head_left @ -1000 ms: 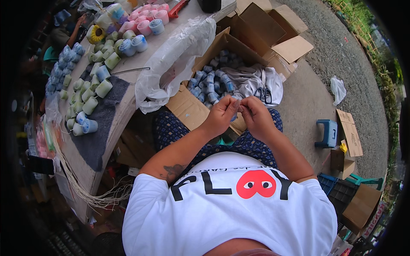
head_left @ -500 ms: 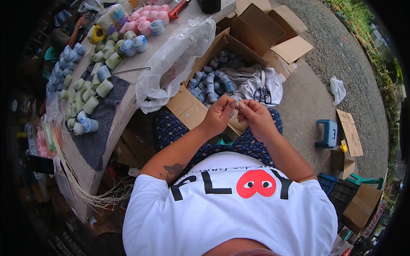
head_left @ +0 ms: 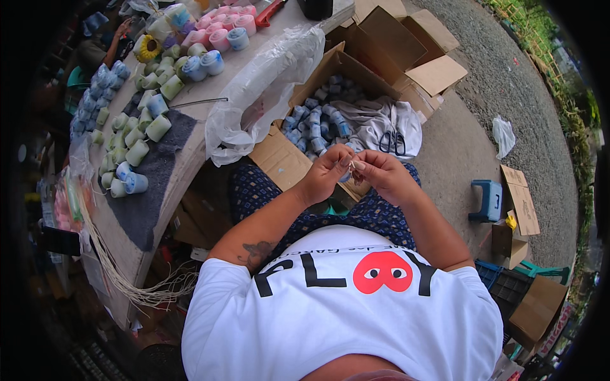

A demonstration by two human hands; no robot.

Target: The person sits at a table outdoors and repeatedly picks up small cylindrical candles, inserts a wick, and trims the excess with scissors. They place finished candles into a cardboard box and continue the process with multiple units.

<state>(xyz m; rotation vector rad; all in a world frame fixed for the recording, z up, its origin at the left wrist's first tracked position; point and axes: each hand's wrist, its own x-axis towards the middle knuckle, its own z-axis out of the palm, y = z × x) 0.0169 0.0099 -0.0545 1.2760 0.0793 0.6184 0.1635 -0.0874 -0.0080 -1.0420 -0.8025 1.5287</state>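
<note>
My left hand [head_left: 327, 173] and my right hand [head_left: 380, 176] meet above my lap, both closed in a pinch with fingertips nearly touching. A short whitish wick [head_left: 352, 164] shows between them. Just below the fingers, a bit of a small blue candle [head_left: 345, 177] can be seen, mostly covered by the hands. Past the hands stands an open cardboard box [head_left: 277, 154] holding many small blue candles [head_left: 314, 129]. On its right side lies a crumpled grey-white cloth [head_left: 368, 124], with black-handled scissors [head_left: 392, 142] resting on it.
To the left, a long table [head_left: 190, 162] bears green candles [head_left: 136, 152], pink candles [head_left: 219, 39], a clear plastic bag [head_left: 238, 130] and a bundle of cream strings [head_left: 121, 279]. A blue stool [head_left: 486, 200] stands on the right. Another person's arm [head_left: 114, 46] shows at the far left.
My fingertips have drawn slightly closer, and the right hand's fingers have shifted around the wick. The view has moved a little; the surroundings look the same.
</note>
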